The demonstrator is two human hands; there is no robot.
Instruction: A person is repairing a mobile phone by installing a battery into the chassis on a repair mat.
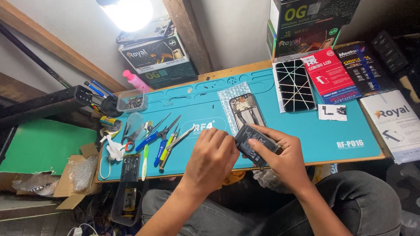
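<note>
My right hand (286, 159) grips a flat black phone battery (253, 142) at the near edge of a teal work mat (332, 126). My left hand (211, 159) is pressed against the battery's left end, fingers curled on its edge. Just beyond the hands, an opened phone body (246, 110) lies on a piece of bubble wrap (227, 98). To the left of my left hand lie several hand tools (162, 137): tweezers, pliers, screwdrivers with blue and green handles.
A phone with a cracked-looking screen (294, 85), a red box (330, 74) and other parts boxes sit at the mat's far right. A clear tray of screws (132, 102), a pink bottle (135, 81) and a lamp (129, 13) stand at the far left. My knees are under the table.
</note>
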